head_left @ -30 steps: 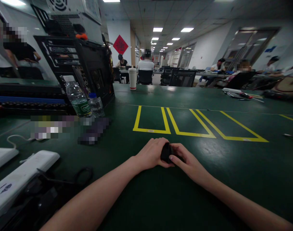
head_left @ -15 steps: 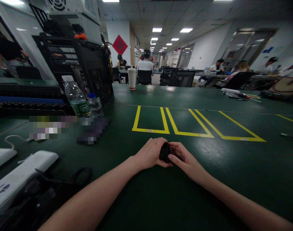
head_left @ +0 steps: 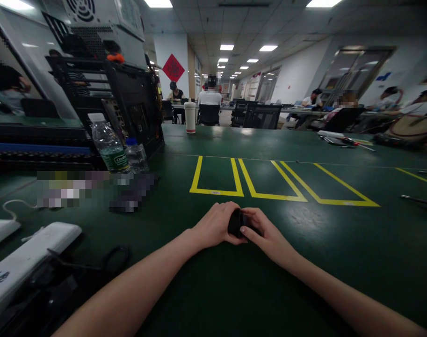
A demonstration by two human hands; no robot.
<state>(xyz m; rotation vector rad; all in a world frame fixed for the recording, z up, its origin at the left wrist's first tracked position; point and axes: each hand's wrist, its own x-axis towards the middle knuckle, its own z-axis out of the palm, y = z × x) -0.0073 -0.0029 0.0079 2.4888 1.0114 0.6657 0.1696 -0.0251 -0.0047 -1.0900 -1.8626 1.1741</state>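
Both bare hands on a small, black, rounded object (head_left: 235,223), dark green tabletop (head_left: 234,290)

Left hand (head_left: 216,225) comes in from lower left, fingers curved over the far side of the black object, thumb on the near side; grip closed around it. Right hand (head_left: 267,236) comes in from lower right, thumb tip against the object's right edge, index finger at its upper right; fingers bent, part-closed, pinching that end. Other right fingers mostly hidden. Object sits between the two hands, near table centre; can't tell if it touches the tabletop. Exact type unclear, too dark.

Just beyond the hands: three U-shaped yellow tape outlines (head_left: 216,192) in a row, closed ends toward the wearer.

Left side: clear plastic bottle with white cap and green label (head_left: 110,145), touching or just beside a smaller clear bottle with blue cap (head_left: 138,157). Open black metal computer case (head_left: 139,107) behind them. Long white plastic bar with black marking (head_left: 34,262) near the left forearm, tangled black cables (head_left: 117,262) alongside.

Far edge: upright white cup with straw (head_left: 190,117). Thin dark tool (head_left: 418,201) at far right. Seated person in white top (head_left: 209,97) in background.
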